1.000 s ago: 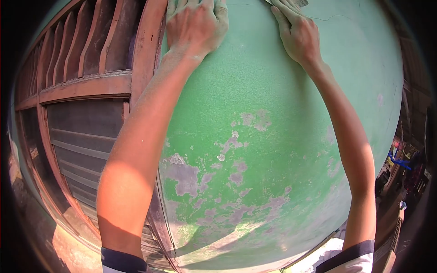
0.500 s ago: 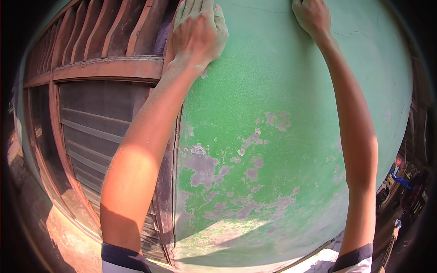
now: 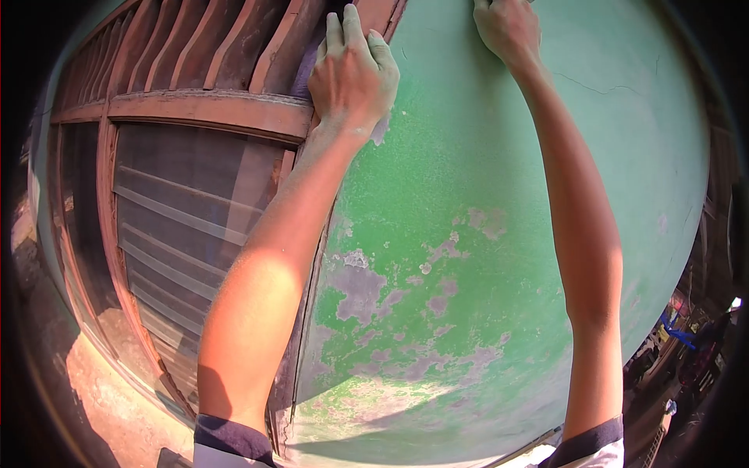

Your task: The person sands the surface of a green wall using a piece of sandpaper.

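Note:
My left hand (image 3: 355, 74) lies against the wooden window frame (image 3: 378, 15) where it meets the wall. Its fingers are stretched out and point upward, with pale dust on the fingertips. At the top edge of the view, my right hand (image 3: 511, 31) is up against the green wall (image 3: 468, 156). Its fingers are bent and partly cut off by the image edge; a small dark bit shows beside them, too little to name. Below the hands, the paint is flaked off in grey patches (image 3: 359, 292).
On the left is a reddish-brown window with wavy slats (image 3: 195, 47) above and louvre panes (image 3: 179, 210) below. Sunlit ground (image 3: 101, 382) lies at the lower left. Past the wall's right side are cluttered things, among them a blue item (image 3: 677, 331).
The view has shifted, so the window and wall sit differently in it. My left hand appears lower and further right, its fingertips now visible. My right hand appears further left.

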`<state>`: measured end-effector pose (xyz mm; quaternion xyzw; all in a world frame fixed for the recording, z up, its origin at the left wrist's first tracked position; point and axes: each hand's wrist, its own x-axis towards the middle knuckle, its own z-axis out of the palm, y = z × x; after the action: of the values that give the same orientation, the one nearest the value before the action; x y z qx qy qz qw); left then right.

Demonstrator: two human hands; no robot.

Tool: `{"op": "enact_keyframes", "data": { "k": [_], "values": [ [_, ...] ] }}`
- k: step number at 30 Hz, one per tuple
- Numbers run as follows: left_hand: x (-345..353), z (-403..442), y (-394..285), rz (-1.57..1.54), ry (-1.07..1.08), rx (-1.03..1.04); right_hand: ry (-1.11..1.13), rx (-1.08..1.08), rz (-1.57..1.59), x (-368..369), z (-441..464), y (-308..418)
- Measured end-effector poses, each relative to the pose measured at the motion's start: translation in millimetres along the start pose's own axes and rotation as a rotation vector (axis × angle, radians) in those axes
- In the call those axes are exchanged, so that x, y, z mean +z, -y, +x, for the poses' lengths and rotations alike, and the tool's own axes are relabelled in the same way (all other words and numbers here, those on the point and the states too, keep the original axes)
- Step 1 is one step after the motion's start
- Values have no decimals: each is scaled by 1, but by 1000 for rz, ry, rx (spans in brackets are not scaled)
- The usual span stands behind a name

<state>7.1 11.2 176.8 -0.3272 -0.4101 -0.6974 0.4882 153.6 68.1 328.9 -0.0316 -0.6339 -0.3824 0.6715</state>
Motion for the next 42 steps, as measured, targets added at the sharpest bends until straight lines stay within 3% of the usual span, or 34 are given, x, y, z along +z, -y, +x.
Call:
{"op": "enact_keyframes", "data": {
  "k": [1, 2, 4, 8, 11, 13, 14, 16, 18, 20, 22, 24, 27, 29, 30, 32, 34, 35, 38, 42],
  "values": [
    [-3, -2, 1, 4, 44, -30, 396, 251, -189, -33, -13, 45],
    [-6, -5, 5, 10, 31, -35, 62, -197, -93, -5, -46, 21],
    [-8, -8, 12, -10, 5, 131, 62, -287, -31, -8, -64, 40],
    [-14, -10, 15, -35, 63, 125, 146, -190, -117, 4, -13, 29],
    [-19, -9, 18, -75, 82, 136, 5, -71, 43, 10, 13, 36],
    [-24, -11, 20, -92, 93, 127, 179, -27, -120, 10, -15, 44],
    [-25, -11, 21, -118, 109, 120, 175, -42, -111, 9, -34, 48],
    [-25, -8, 26, -106, 72, 139, 52, -371, -34, 5, -63, 50],
    [-24, -11, 24, -115, 79, 146, 80, -328, -21, 1, -32, 48],
    [-21, -12, 26, -127, 84, 150, 429, 135, -177, -12, 13, 57],
    [-21, -10, 26, -133, 77, 156, 409, 167, -226, -1, 14, 45],
    [-22, -10, 26, -149, 72, 153, 106, -164, -60, 8, -31, 47],
    [-25, -9, 30, -228, 21, 180, 159, -413, 43, -19, -103, 67],
    [-31, -8, 31, -280, -9, 602, 186, -441, 42, -33, -116, 72],
    [-32, -12, 27, -298, 11, 602, 210, -463, 36, -42, -122, 71],
    [-39, -16, 20, -292, 262, 810, 290, -393, 49, -52, -115, 65],
    [-37, -13, 17, -325, 277, 746, 493, -264, 144, -55, -108, 59],
    [-37, -12, 18, -314, 282, 760, 357, -356, 254, -46, -112, 51],
    [-36, -12, 21, -335, 352, 758, 230, -408, 300, -38, -118, 47],
    [-48, 4, 12, -239, 399, 779, 335, -254, 566, -47, -113, 48]
  ]
}}
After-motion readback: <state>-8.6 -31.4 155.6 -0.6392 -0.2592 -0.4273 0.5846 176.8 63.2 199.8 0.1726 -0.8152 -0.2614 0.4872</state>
